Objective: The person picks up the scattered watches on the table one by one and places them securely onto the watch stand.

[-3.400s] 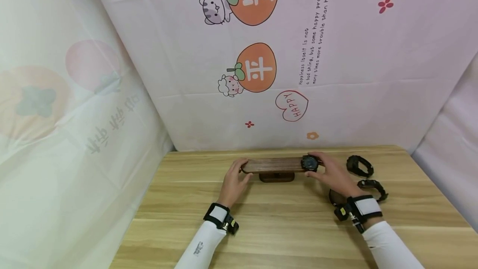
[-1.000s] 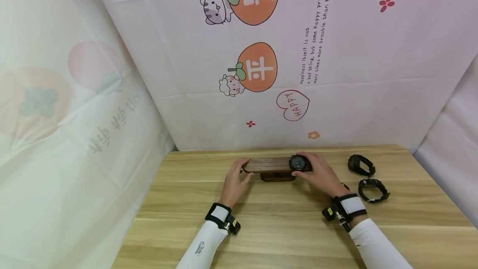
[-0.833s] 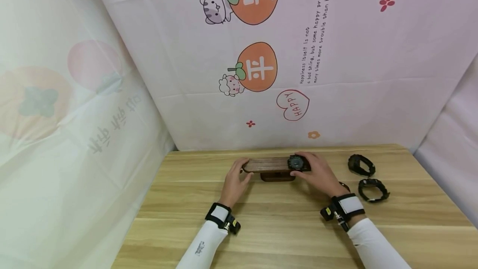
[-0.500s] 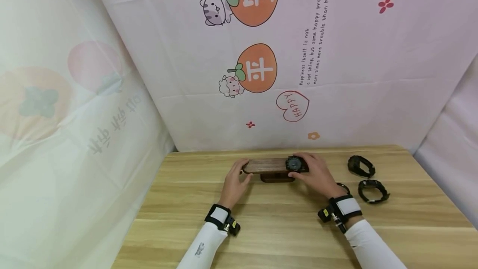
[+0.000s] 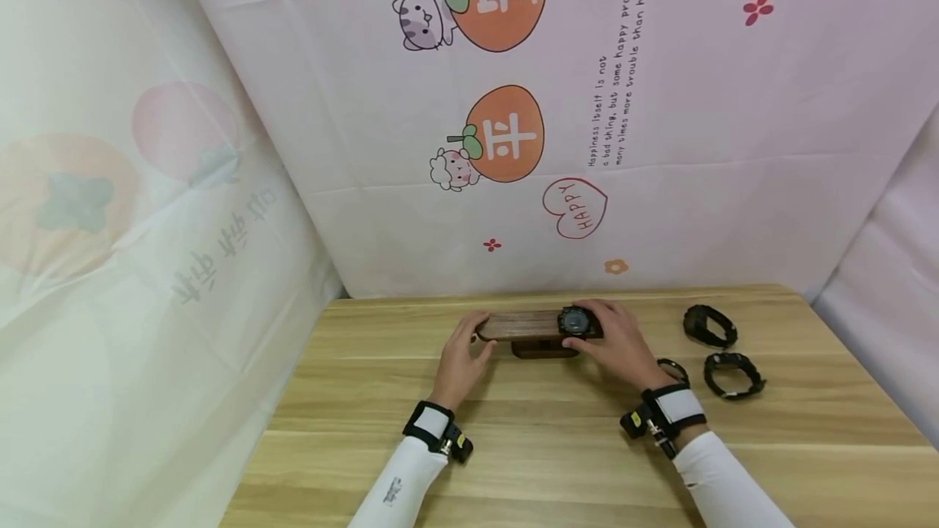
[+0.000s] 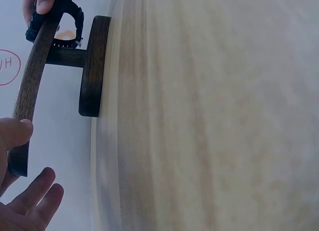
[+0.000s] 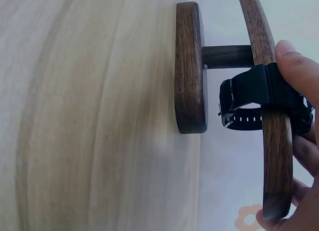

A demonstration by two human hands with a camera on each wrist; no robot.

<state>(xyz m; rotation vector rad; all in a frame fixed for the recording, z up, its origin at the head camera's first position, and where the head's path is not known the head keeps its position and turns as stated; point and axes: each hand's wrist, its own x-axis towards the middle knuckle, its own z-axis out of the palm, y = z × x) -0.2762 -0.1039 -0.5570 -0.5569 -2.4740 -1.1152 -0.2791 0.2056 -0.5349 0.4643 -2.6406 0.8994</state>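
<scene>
A dark wooden watch stand point(image 5: 521, 324) has a long top bar on a short post over a small base point(image 7: 189, 66). My left hand point(image 5: 456, 361) holds the bar's left end between thumb and fingers, with two other fingers spread off it in the left wrist view. A black wristwatch point(image 5: 574, 320) is looped around the bar right of the post, its dial toward me and its strap point(image 7: 244, 104) hanging in a closed ring behind. My right hand point(image 5: 619, 342) grips the watch at its dial, thumb below; in the right wrist view the bar's end point(image 7: 276, 191) sticks out past it.
Two more black watches, one farther back point(image 5: 710, 326) and one nearer point(image 5: 734, 375), lie to the right on the wooden table point(image 5: 513, 446). Close by my right wrist is a dark rounded object point(image 5: 673, 370), partly hidden. A printed cloth point(image 5: 411, 251) hangs behind the table.
The watch has slid left along the bar, from its right end toward the post, with my right hand on it. My left hand has stayed at the bar's left end.
</scene>
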